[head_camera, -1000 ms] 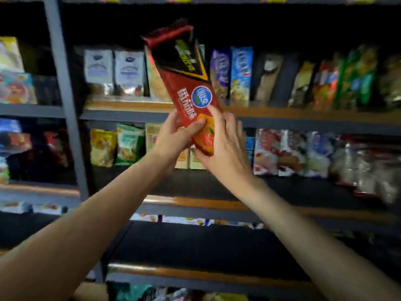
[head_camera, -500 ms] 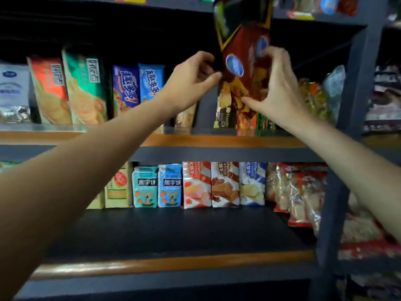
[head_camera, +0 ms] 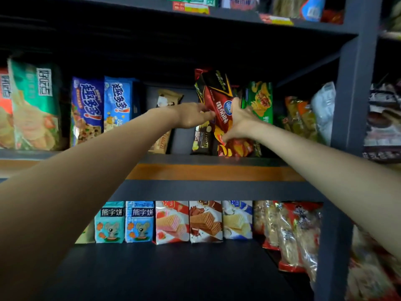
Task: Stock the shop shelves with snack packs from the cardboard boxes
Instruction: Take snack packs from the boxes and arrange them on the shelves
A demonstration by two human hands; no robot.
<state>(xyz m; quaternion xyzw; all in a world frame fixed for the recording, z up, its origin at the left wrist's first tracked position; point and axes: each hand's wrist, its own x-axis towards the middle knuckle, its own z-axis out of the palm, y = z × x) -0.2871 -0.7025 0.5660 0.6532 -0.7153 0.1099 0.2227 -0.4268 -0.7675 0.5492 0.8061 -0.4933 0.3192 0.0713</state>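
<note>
A single head-worn view is given, aimed forward and slightly upward at the shelving [head_camera: 217,172], seen from close, within arm's reach; both forearms enter from 7 and 4 o'clock.

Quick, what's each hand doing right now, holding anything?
Left hand: fingers pinch the left edge of the red snack pack.
Right hand: grips the same pack from the right, setting it on the shelf.

Two blue bear packs [head_camera: 110,222] on the lower shelf read 熊字饼.
</note>
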